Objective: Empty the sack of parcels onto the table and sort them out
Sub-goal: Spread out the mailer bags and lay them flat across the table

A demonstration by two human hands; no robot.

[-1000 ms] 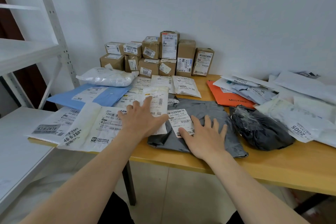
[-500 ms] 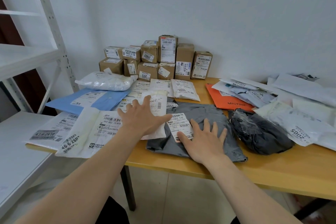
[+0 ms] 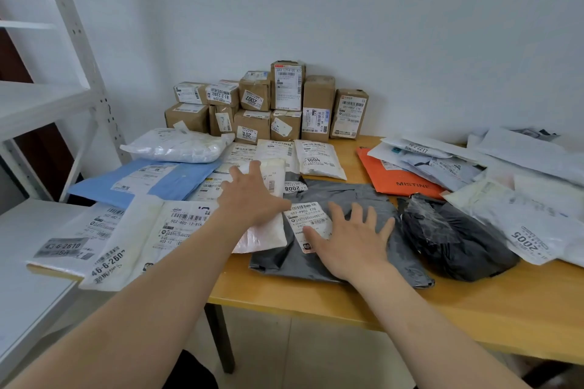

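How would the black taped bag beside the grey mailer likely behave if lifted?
The black taped bag looks soft: its wrinkled film bulges unevenly, so it would probably sag, not roll. Glossy tape on top may make it slippery. Its weight cannot be judged here.

Cardboard boxes (image 3: pixel 268 104), glossy plastic mailers (image 3: pixel 455 237) (crinkled), wood table (image 3: pixel 474 309).

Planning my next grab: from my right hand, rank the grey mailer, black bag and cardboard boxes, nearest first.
1. Grey mailer, under the right hand.
2. Black bag, just to its right.
3. Cardboard boxes, back by the wall.
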